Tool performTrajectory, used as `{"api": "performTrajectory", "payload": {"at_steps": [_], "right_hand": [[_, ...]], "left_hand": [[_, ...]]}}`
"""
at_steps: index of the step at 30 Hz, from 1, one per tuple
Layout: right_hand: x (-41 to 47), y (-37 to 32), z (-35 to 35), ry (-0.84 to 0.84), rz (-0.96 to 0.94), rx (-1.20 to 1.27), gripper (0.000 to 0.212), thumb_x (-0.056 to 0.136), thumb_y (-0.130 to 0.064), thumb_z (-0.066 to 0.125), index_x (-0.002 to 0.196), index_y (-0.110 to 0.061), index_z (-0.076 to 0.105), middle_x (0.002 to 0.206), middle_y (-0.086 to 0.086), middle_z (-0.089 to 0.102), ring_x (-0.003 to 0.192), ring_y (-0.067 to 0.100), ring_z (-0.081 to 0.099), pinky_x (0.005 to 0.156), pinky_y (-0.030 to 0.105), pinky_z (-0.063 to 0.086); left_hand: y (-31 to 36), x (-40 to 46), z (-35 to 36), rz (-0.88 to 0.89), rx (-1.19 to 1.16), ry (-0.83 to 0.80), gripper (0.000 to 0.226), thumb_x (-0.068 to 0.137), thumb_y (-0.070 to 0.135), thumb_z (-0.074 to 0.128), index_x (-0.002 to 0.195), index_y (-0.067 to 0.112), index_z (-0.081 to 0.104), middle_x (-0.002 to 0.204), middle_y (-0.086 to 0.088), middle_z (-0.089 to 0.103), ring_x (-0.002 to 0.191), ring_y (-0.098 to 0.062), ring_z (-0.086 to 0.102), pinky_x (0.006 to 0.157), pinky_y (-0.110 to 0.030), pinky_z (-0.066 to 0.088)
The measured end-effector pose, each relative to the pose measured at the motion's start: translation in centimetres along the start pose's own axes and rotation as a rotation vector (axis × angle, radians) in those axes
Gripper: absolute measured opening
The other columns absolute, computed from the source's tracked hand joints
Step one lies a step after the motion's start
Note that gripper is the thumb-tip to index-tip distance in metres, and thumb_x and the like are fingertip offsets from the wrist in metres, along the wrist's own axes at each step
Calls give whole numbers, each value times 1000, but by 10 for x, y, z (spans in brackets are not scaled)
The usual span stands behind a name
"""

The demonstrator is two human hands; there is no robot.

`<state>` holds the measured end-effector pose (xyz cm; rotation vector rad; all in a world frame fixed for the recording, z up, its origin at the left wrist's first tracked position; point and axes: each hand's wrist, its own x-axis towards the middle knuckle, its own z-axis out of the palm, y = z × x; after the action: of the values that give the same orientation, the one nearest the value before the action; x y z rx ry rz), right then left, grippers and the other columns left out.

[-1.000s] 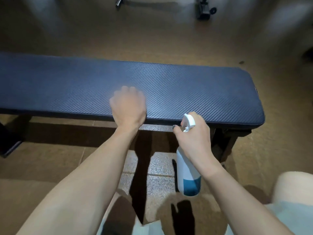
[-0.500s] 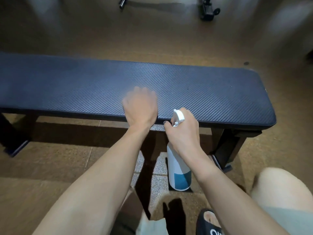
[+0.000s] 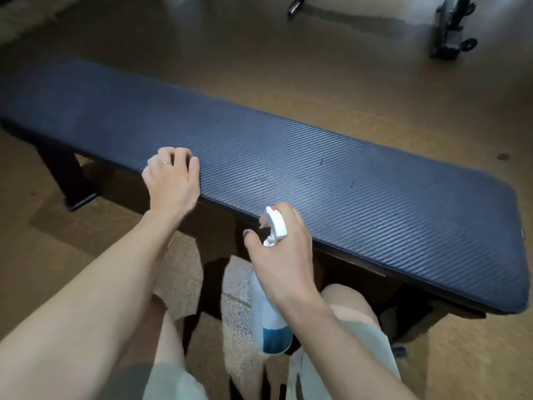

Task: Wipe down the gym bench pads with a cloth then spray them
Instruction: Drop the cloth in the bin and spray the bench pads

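Note:
A long dark-blue textured bench pad point(image 3: 360, 183) runs from upper left to lower right across the view. My left hand point(image 3: 171, 179) rests on its near edge with fingers curled; no cloth shows in or under it. My right hand point(image 3: 281, 251) grips a white spray bottle point(image 3: 269, 319) with a blue bottom by its neck, a finger at the white trigger head. The nozzle points at the pad's near edge. The bottle hangs below the pad, in front of the bench frame.
The bench stands on black legs point(image 3: 67, 180) on a brown floor. My bare knees and light shorts point(image 3: 360, 327) fill the bottom of the view. Black wheeled equipment point(image 3: 450, 33) stands on the floor at the far right.
The view has tilted and shifted, so the bench now runs diagonally. My left hand sits further left along the pad's edge. The right hand still holds the bottle close to the edge.

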<state>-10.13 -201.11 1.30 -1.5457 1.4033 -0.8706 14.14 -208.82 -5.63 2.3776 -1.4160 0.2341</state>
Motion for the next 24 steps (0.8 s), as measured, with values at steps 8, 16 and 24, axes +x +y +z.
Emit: {"api": "performTrajectory", "payload": {"at_steps": [8, 16, 24], "right_hand": [[35, -15, 62, -11, -74, -158, 24, 84, -21, 71, 81, -19, 47, 88, -6, 50, 80, 18, 50, 70, 36, 42], [42, -49, 137, 113, -6, -192, 28, 82, -19, 74, 77, -22, 47, 81, -3, 54, 72, 12, 50, 57, 29, 35], [52, -97, 262, 163, 104, -260, 22, 83, -11, 67, 75, -14, 47, 75, 4, 54, 68, 20, 51, 57, 33, 39]], "left_hand": [[-9, 1, 3, 86, -104, 45, 41, 105, 45, 33, 111, 19, 64, 117, -7, 58, 106, -35, 56, 89, -50, 46], [-159, 103, -17, 67, 58, 63, 45, 106, 42, 35, 114, 4, 59, 117, -22, 56, 102, -43, 52, 85, -51, 41], [-206, 133, -9, 208, -91, -39, 41, 104, 46, 33, 102, 14, 60, 108, -10, 57, 99, -36, 53, 85, -47, 39]]}}
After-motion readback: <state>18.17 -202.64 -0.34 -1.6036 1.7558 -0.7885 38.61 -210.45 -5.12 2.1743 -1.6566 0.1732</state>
